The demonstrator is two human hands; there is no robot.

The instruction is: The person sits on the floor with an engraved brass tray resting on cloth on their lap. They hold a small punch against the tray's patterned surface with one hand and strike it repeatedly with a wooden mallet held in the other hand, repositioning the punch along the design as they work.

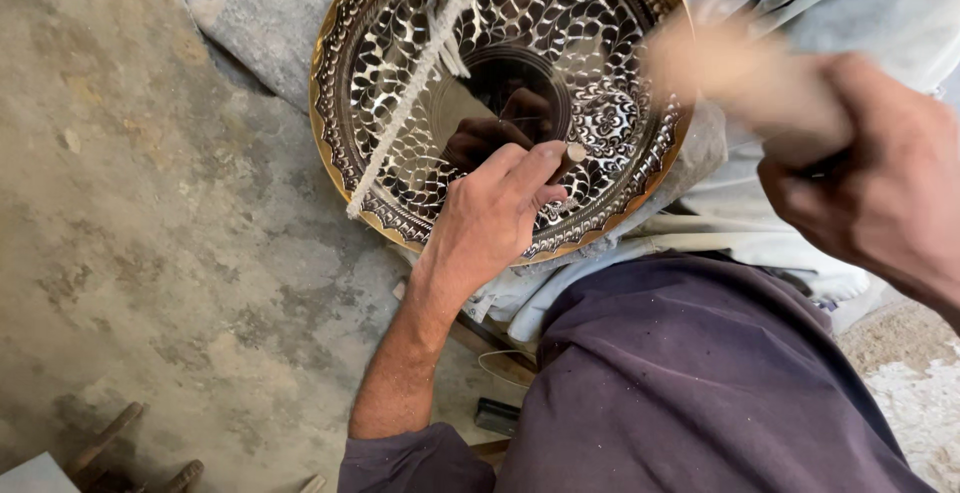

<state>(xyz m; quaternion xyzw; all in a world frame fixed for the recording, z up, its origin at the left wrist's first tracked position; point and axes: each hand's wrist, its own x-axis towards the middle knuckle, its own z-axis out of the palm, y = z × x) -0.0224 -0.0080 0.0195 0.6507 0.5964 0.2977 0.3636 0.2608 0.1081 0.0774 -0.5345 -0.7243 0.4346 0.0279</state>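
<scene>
On the engraved brass plate (400, 43), left hand (495, 213) pinches a punch (570, 156).

The left hand (490, 218) pinches a small metal punch (570, 158) against the engraved brass plate (400, 43); the right hand (880, 183) grips a blurred wooden mallet (740, 78).

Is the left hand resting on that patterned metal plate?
Touching. In the head view, the left hand lies over the engraved plate near its lower rim, fingers pinching a small punch against the surface.
</scene>
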